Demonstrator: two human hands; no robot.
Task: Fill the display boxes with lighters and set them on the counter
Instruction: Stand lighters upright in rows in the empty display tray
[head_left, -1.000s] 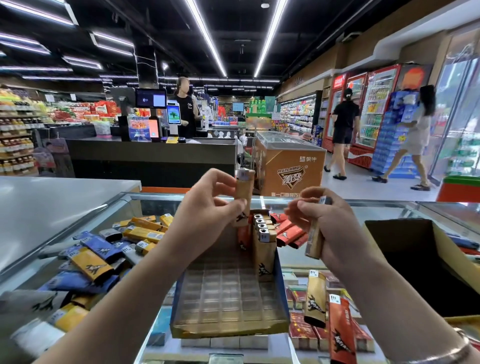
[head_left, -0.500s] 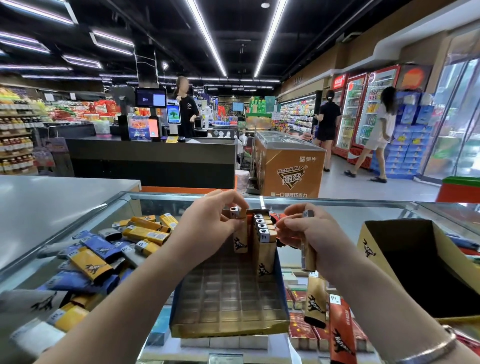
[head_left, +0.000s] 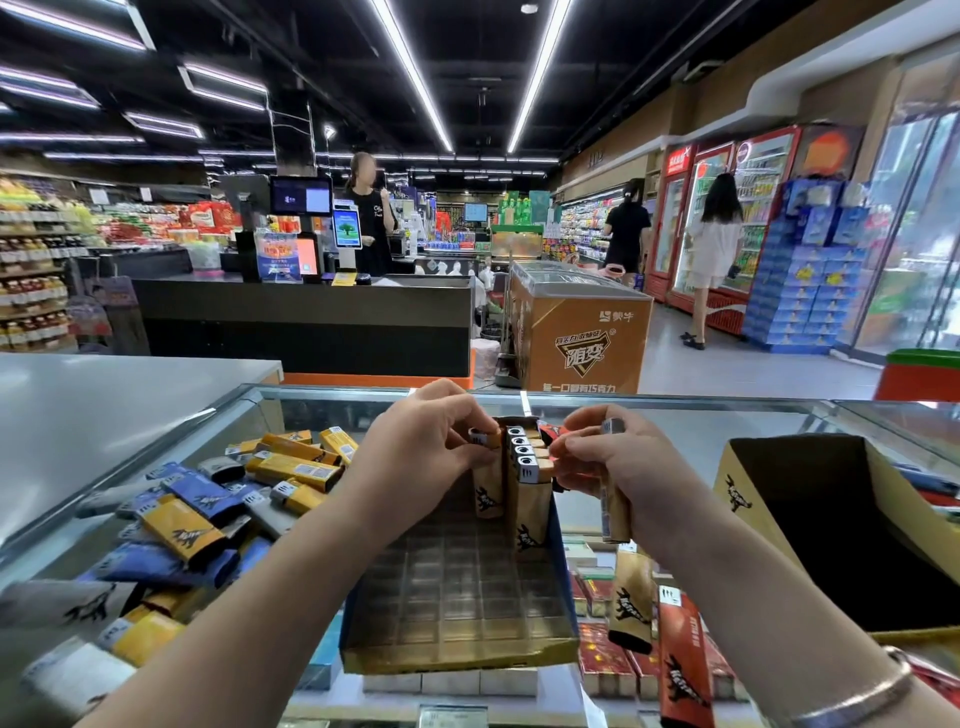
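1. Display box (head_left: 457, 587): on the glass counter (head_left: 675, 431), slots mostly unfilled.
2. Right hand (head_left: 618, 467): right of the box, gripping a tan lighter (head_left: 614, 512).
3. Left hand (head_left: 421, 452): pinching a lighter (head_left: 488, 491) upright in the box's far row.
4. Loose lighters (head_left: 208, 519): piled left of the box.

The left hand (head_left: 423, 447) is pinching the top of a tan lighter (head_left: 487, 486) standing upright in the display box (head_left: 457, 608), just left of the row of lighters (head_left: 529, 478) lining the box's far right side. The right hand (head_left: 613, 467) is gripping another tan lighter (head_left: 613, 506) just right of the box. Loose blue and yellow lighters (head_left: 218, 514) are lying in a heap left of the box on the glass counter (head_left: 675, 431). Right of the box, an open carton (head_left: 852, 525) is sitting, with a tan lighter and a red lighter (head_left: 683, 660) lying nearer.
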